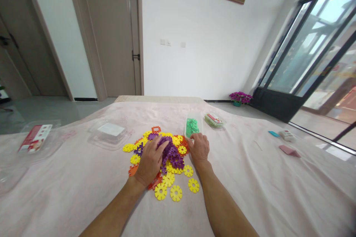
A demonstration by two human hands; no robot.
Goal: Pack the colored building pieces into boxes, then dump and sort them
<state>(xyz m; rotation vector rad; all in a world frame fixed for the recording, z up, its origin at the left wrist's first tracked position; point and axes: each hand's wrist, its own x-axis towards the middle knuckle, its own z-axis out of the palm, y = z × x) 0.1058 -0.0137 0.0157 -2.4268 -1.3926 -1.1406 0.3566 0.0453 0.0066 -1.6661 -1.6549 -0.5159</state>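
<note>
My left hand (151, 157) lies over a heap of plastic snowflake building pieces, fingers spread. Under and beside its fingers are purple pieces (172, 154). Yellow notched discs (168, 179) and orange-red pieces (133, 170) lie around them. My right hand (199, 147) is at the near end of a clear plastic container (185, 124), its fingers bent around that end and its thumb toward the heap. Green pieces (191, 126) fill part of the container. The fingertips of my right hand are partly hidden.
Another clear box (214, 119) with a red-and-white label stands behind on the right. Clear lids (110, 129) lie left on the pink tablecloth (91, 192). A blue item (274, 133), a small white box (287, 135) and a pink cloth-like piece (289, 151) lie far right.
</note>
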